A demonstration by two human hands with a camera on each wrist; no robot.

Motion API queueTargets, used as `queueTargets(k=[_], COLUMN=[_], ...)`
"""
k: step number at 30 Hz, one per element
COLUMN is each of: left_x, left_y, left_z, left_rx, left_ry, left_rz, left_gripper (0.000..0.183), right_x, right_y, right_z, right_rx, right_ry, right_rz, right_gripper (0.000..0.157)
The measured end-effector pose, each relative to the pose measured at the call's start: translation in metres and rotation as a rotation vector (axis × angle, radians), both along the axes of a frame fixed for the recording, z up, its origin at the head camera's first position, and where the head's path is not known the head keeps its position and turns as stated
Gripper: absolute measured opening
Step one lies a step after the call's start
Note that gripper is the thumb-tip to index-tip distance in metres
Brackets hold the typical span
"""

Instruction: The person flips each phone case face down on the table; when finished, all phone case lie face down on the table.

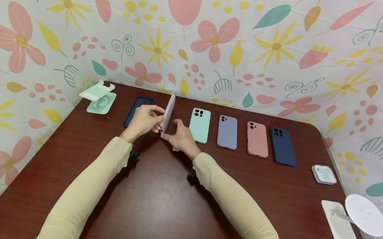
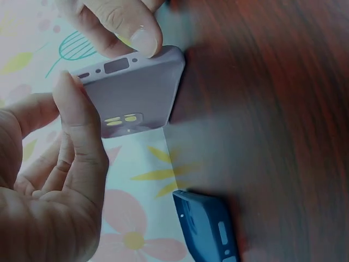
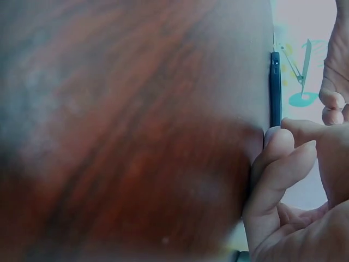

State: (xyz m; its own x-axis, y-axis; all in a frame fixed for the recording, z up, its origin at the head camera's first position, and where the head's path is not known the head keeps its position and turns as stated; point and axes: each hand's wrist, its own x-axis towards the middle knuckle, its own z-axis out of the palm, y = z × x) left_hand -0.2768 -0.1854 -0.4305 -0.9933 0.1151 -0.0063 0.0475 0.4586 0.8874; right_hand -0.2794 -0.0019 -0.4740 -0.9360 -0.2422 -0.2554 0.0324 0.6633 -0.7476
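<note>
A pale lavender phone case (image 1: 168, 114) stands on its long edge between my hands, with its hollow inside (image 2: 139, 90) and camera cutouts visible in the left wrist view. My left hand (image 1: 144, 121) pinches its near end between thumb and fingers. At the lower corner of that same end, my right hand (image 1: 183, 138) holds it with the thumb (image 2: 146, 41) on the edge beside the port cutouts; its other fingers are partly hidden there. Left of it, a dark blue phone case (image 1: 133, 110) lies with its inside up. A mint phone case (image 1: 199, 125) lies right of my right hand.
Further right lie a periwinkle phone case (image 1: 227, 132), a pink one (image 1: 257, 139) and a navy one (image 1: 283, 146). A mint phone stand (image 1: 101, 103) occupies the back left. Boxed earphones (image 1: 324, 174) and a white stand (image 1: 341, 225) sit near the right edge.
</note>
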Motion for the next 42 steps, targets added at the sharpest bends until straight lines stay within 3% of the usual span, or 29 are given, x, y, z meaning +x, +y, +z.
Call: queueTargets(k=[21,28,42], left_x=[0.0032,0.0032,0.0055], left_y=[-0.0012,0.0006,-0.0015], left_z=[0.0015,-0.0001,-0.0079], left_rx=[-0.009,-0.002,0.028], left_ry=[0.044,0.018,-0.026], left_rz=[0.062,0.105,0.129], left_gripper=[0.027,0.028,0.03], right_x=[0.0062,0.0058,0.0045], right_y=[-0.001,0.0004,0.0007], right_z=[0.0059,0.006,0.0054], right_rx=[0.036,0.035,0.048], right_ry=[0.016,0.018,-0.002], right_rz=[-0.003,0.008,0.016], right_gripper=[0.08,0.077,0.078])
